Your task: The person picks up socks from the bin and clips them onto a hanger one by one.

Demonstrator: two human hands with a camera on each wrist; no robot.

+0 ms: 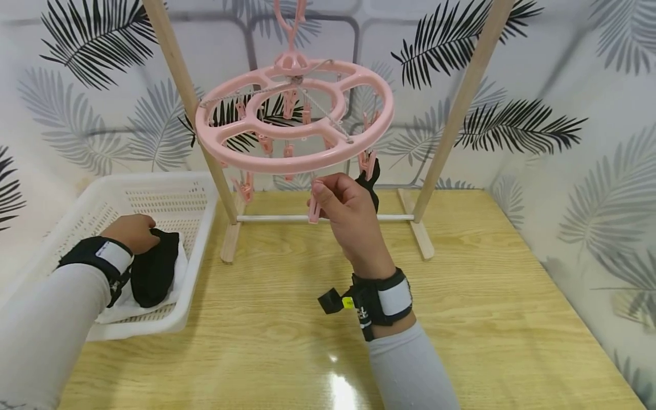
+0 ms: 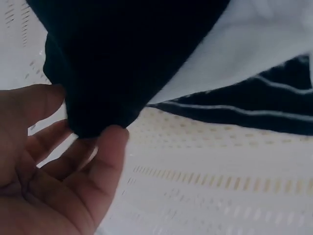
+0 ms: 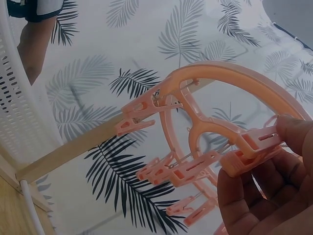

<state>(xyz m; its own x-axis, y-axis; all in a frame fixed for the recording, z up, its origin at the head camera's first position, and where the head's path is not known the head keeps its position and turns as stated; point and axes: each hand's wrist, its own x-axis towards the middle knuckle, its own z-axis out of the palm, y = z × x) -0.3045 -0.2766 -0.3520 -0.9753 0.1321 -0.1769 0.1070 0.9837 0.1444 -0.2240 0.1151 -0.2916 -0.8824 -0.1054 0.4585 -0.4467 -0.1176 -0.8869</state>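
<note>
A white basket point(image 1: 166, 202) with slotted, perforated walls stands on the left of the wood-grain table point(image 1: 266, 353). Inside it, toward the near right, a black cloth point(image 1: 154, 273) lies over a white cloth point(image 2: 234, 54), which shows along the black one's right and near edges. The left wrist view shows a dark cloth with thin white stripes point(image 2: 279, 103) in the basket too, next to the white one.

The left hand point(image 1: 132, 232) reaches into the basket and grips the far end of the black cloth, thumb on one side and fingers on the other; the rest of that cloth lies within the basket walls.

To the right of the basket, a pink round hanger point(image 1: 287, 165) hangs above the table, with pink clips dangling around its rings. The right hand point(image 1: 353, 219) is below the hanger's near edge, thumb and fingers clamped on one pink clip point(image 1: 314, 210). Just beyond that hand, on the hanger's right side, a black item point(image 1: 370, 185) hangs from other clips point(image 1: 367, 162), partly hidden by the hand.

Wooden posts point(image 1: 461, 114) slant up on both sides of the hanger, and a white rod point(image 1: 277, 218) joins them low down at the far side of the table.
</note>
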